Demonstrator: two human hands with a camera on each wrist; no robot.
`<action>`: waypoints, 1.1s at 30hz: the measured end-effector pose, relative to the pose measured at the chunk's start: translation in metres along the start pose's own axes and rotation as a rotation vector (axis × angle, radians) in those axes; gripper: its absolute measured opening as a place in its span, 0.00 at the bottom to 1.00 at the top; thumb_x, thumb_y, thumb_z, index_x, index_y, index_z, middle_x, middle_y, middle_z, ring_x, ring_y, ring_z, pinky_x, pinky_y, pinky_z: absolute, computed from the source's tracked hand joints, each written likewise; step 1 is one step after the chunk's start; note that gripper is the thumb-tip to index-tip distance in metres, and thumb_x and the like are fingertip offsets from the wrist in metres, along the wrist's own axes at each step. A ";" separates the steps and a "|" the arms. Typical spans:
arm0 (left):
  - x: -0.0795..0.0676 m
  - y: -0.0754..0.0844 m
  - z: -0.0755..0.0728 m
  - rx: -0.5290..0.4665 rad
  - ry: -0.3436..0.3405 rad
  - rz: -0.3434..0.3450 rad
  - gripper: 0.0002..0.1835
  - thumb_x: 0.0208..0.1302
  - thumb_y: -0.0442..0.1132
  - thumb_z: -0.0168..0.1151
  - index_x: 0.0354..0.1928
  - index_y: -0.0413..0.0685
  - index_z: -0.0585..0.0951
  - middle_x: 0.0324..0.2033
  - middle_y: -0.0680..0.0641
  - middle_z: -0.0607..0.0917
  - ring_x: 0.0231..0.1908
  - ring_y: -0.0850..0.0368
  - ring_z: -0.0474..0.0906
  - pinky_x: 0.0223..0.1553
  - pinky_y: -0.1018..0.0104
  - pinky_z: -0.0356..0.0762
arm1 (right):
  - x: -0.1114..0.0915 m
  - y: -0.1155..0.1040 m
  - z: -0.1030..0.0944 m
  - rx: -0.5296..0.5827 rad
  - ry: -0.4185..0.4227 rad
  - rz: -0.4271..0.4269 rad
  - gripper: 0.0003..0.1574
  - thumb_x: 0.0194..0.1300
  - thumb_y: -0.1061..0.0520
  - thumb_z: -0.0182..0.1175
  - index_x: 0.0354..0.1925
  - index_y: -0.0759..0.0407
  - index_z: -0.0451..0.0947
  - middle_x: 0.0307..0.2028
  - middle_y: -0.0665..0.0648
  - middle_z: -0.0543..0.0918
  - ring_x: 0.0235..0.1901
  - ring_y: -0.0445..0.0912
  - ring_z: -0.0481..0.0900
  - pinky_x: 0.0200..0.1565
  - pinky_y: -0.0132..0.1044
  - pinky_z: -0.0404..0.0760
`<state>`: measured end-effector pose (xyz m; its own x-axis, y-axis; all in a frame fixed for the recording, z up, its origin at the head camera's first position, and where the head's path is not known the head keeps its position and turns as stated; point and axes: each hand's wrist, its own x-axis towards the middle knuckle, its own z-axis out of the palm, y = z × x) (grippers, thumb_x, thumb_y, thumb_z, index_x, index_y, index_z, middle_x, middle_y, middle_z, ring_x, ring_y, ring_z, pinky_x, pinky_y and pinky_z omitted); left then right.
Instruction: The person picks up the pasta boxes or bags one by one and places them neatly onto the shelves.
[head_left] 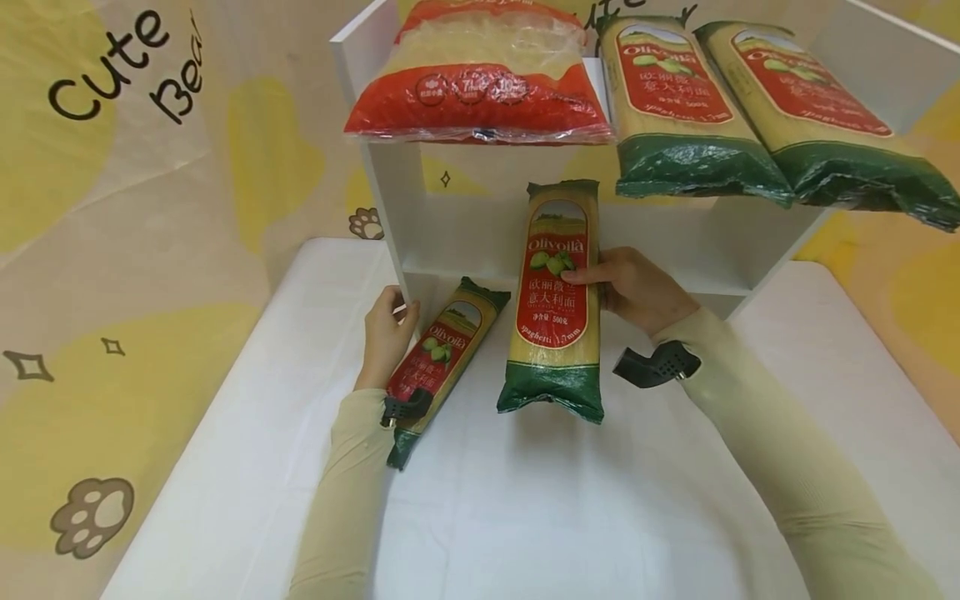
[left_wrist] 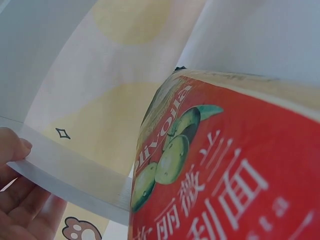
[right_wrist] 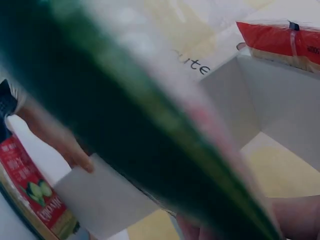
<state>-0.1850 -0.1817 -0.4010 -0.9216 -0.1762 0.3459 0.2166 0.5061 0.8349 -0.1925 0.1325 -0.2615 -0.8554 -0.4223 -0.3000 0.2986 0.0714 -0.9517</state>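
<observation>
My right hand (head_left: 637,287) grips a spaghetti pack (head_left: 551,333) by its right side, thumb across the red label. The pack is held above the table, in front of the white shelf's lower compartment (head_left: 465,237). My left hand (head_left: 386,333) pinches the front edge of the shelf's left side panel (head_left: 390,208), thumb on one face and fingers on the other in the left wrist view. Beside that hand, a second spaghetti pack (head_left: 442,342) lies slanted, its upper end near the shelf. The held pack's green end (right_wrist: 125,115) fills much of the right wrist view, blurred.
On the shelf's upper level sit a red noodle bag (head_left: 480,104) and two more spaghetti packs (head_left: 667,92), their ends overhanging the front edge. A white cloth (head_left: 225,467) covers the table. A yellow patterned backdrop (head_left: 262,167) stands behind and at the sides.
</observation>
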 end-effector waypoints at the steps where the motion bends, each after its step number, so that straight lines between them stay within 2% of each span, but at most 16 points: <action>1: 0.000 0.000 0.000 0.003 -0.002 -0.001 0.14 0.66 0.32 0.55 0.51 0.32 0.72 0.49 0.35 0.78 0.52 0.44 0.75 0.54 0.55 0.77 | 0.001 -0.001 0.000 -0.012 0.007 -0.010 0.30 0.68 0.57 0.56 0.61 0.71 0.60 0.49 0.57 0.74 0.45 0.46 0.76 0.47 0.31 0.81; 7: 0.000 0.001 0.001 -0.003 -0.002 0.003 0.13 0.66 0.32 0.55 0.50 0.32 0.72 0.49 0.35 0.78 0.52 0.44 0.75 0.54 0.55 0.77 | 0.014 -0.008 -0.001 -0.094 0.091 -0.066 0.32 0.66 0.54 0.58 0.62 0.67 0.61 0.50 0.58 0.77 0.42 0.44 0.80 0.46 0.33 0.82; 11: 0.000 0.001 0.002 -0.024 0.003 0.020 0.13 0.65 0.30 0.55 0.49 0.30 0.72 0.48 0.33 0.78 0.51 0.43 0.75 0.53 0.55 0.77 | 0.025 -0.014 -0.006 -0.169 0.140 -0.049 0.33 0.66 0.52 0.59 0.62 0.66 0.63 0.50 0.58 0.79 0.40 0.43 0.82 0.46 0.33 0.82; 15: 0.001 0.002 0.001 -0.027 0.012 0.028 0.12 0.65 0.30 0.55 0.48 0.30 0.72 0.47 0.33 0.78 0.51 0.42 0.76 0.53 0.54 0.77 | 0.038 -0.020 -0.007 -0.197 0.114 -0.019 0.34 0.65 0.51 0.60 0.63 0.64 0.61 0.54 0.60 0.76 0.47 0.49 0.81 0.48 0.38 0.81; 18: 0.001 0.002 0.000 -0.020 0.009 0.020 0.12 0.65 0.30 0.55 0.49 0.30 0.72 0.47 0.33 0.78 0.51 0.43 0.75 0.53 0.55 0.77 | 0.045 -0.024 -0.005 -0.137 0.077 -0.038 0.35 0.65 0.56 0.59 0.64 0.59 0.55 0.58 0.61 0.70 0.55 0.55 0.75 0.51 0.44 0.80; 22: 0.000 0.002 0.000 -0.020 0.005 0.013 0.13 0.65 0.30 0.55 0.49 0.30 0.72 0.48 0.33 0.78 0.51 0.43 0.75 0.53 0.55 0.77 | 0.049 -0.024 -0.001 -0.104 0.070 -0.057 0.34 0.66 0.59 0.58 0.64 0.59 0.54 0.58 0.62 0.68 0.56 0.58 0.72 0.51 0.46 0.79; 24: -0.001 0.001 0.001 -0.021 0.008 0.015 0.13 0.65 0.30 0.55 0.49 0.30 0.72 0.47 0.33 0.78 0.51 0.42 0.75 0.53 0.55 0.77 | 0.050 -0.023 0.000 -0.160 0.088 -0.082 0.33 0.66 0.59 0.59 0.63 0.61 0.55 0.57 0.63 0.70 0.54 0.57 0.74 0.50 0.45 0.80; 29: -0.002 0.002 0.000 -0.030 0.019 0.032 0.12 0.65 0.29 0.55 0.48 0.30 0.72 0.46 0.33 0.78 0.50 0.42 0.76 0.52 0.55 0.78 | 0.048 -0.019 -0.003 -0.380 0.146 -0.209 0.37 0.64 0.56 0.61 0.64 0.60 0.54 0.55 0.65 0.73 0.51 0.57 0.77 0.49 0.44 0.81; 33: -0.001 0.002 0.000 -0.028 0.022 0.037 0.11 0.65 0.29 0.55 0.48 0.30 0.73 0.46 0.33 0.78 0.50 0.42 0.76 0.52 0.55 0.78 | 0.043 -0.018 -0.007 -0.489 0.187 -0.202 0.40 0.63 0.51 0.63 0.65 0.60 0.55 0.54 0.66 0.75 0.51 0.57 0.78 0.50 0.45 0.80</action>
<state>-0.1836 -0.1801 -0.3998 -0.9053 -0.1764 0.3863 0.2599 0.4892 0.8325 -0.2380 0.1195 -0.2573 -0.9491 -0.3064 -0.0726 -0.0718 0.4350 -0.8976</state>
